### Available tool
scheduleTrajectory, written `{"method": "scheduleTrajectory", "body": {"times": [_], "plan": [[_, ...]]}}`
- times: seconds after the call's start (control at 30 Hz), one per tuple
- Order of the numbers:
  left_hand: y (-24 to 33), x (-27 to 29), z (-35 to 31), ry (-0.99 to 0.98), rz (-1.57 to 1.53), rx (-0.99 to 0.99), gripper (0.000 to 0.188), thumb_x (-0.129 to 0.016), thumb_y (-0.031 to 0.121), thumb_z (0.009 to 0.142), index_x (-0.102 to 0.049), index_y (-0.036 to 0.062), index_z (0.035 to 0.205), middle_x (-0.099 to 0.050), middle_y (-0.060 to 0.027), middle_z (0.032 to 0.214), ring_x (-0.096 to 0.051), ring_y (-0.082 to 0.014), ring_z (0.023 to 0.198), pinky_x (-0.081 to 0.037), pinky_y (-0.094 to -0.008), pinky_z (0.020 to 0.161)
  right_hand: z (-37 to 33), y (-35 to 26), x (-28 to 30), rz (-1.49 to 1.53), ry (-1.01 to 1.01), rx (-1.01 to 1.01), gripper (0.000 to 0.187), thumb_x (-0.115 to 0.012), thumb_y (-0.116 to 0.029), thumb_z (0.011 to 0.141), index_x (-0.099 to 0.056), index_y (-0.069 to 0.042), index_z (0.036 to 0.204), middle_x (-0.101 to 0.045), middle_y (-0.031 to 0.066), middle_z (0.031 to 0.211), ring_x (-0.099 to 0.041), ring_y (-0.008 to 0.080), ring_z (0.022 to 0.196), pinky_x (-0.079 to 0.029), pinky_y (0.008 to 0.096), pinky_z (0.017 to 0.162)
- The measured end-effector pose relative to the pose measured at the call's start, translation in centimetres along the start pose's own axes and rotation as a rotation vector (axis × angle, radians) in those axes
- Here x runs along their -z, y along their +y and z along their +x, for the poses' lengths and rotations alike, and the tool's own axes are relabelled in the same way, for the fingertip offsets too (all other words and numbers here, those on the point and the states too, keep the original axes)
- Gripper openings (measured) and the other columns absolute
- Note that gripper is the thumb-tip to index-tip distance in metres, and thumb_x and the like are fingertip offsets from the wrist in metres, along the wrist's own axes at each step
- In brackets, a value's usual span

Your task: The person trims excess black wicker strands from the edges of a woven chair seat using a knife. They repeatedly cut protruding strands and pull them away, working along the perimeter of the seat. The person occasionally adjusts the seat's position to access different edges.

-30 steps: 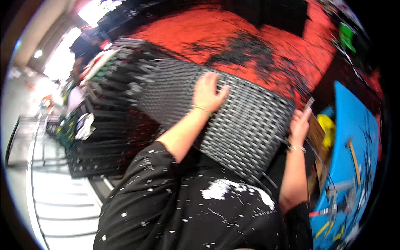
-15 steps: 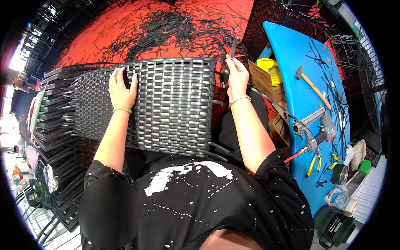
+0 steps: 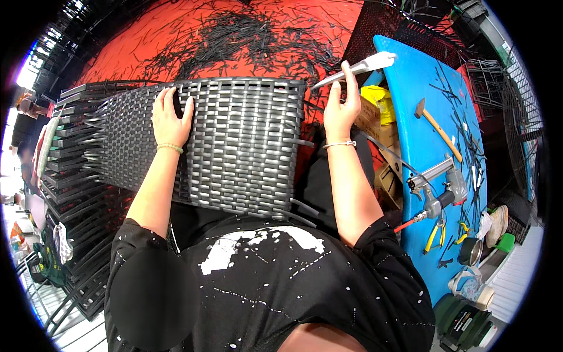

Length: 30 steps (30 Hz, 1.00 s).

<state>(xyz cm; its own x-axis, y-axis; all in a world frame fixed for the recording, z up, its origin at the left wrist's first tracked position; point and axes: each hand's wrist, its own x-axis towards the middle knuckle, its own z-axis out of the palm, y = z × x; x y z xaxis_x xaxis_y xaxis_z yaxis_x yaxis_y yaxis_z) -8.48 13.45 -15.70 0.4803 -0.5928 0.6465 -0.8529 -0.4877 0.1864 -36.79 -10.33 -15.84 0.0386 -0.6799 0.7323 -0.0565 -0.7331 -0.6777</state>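
Woven panel (image 3: 243,141), dark grey, runs beneath and to both sides of our left hand (image 3: 171,122), which lies spread on it near the far edge, thumb apart, nothing clasped. With one flat palm on it, we judge the panel could slide or swivel if pushed off-centre; what bears it underneath is mostly hidden.

Blue table (image 3: 410,152) stands right of our right hand (image 3: 341,114). Cardboard box (image 3: 369,119), just beside that hand, shows faint marks we cannot read. Dark green container (image 3: 463,324), well below and right of it, carries a label, its print too small to trust.

Pale metallic tool (image 3: 370,63) crosses at our right fingertips, fingers nearly straight; how firmly it is held we cannot tell. A loose hold could drop it, or let its narrow end scratch the weave.

Strip ends (image 3: 304,142), left of the right hand, jut from the panel and could snag.
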Motion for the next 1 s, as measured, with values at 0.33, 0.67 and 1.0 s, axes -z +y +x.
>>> {"method": "scheduleTrajectory", "body": {"times": [0.33, 0.67, 1.0], "plan": [[0.2, 0.0, 0.1, -0.001, 0.009, 0.001, 0.054, -0.065, 0.042, 0.090, -0.055, 0.0054, 0.129, -0.053, -0.0152, 0.133, -0.050, -0.0327, 0.124, -0.039, -0.0429, 0.106, -0.9, -0.3, -1.0, 0.044, -0.094, 0.036, 0.058, -0.056, 0.001, 0.089, -0.040, 0.001, 0.145, -0.039, 0.0195, 0.150, -0.042, 0.0325, 0.136, -0.034, 0.0431, 0.113], [0.7, 0.3, 0.2, 0.016, 0.032, -0.017, 0.050, -0.064, 0.038, 0.092, -0.056, 0.0047, 0.128, -0.054, -0.0156, 0.131, -0.052, -0.0336, 0.123, -0.041, -0.0416, 0.104, -0.9, 1.3, -0.8, 0.458, 0.008, -0.380, 0.023, -0.065, -0.001, 0.093, -0.055, 0.003, 0.113, -0.069, 0.0117, 0.100, -0.069, 0.0173, 0.089, -0.056, 0.0284, 0.082], [0.3, 0.1, 0.1, 0.004, 0.018, -0.002, 0.054, -0.064, 0.042, 0.091, -0.055, 0.0055, 0.129, -0.053, -0.0150, 0.133, -0.050, -0.0327, 0.124, -0.039, -0.0422, 0.106, 0.1, 1.9, 0.4, 0.604, 0.166, -0.665, 0.026, -0.048, -0.025, 0.105, -0.051, 0.000, 0.103, -0.066, 0.0113, 0.072, -0.064, 0.0171, 0.059, -0.054, 0.0268, 0.059]]}}
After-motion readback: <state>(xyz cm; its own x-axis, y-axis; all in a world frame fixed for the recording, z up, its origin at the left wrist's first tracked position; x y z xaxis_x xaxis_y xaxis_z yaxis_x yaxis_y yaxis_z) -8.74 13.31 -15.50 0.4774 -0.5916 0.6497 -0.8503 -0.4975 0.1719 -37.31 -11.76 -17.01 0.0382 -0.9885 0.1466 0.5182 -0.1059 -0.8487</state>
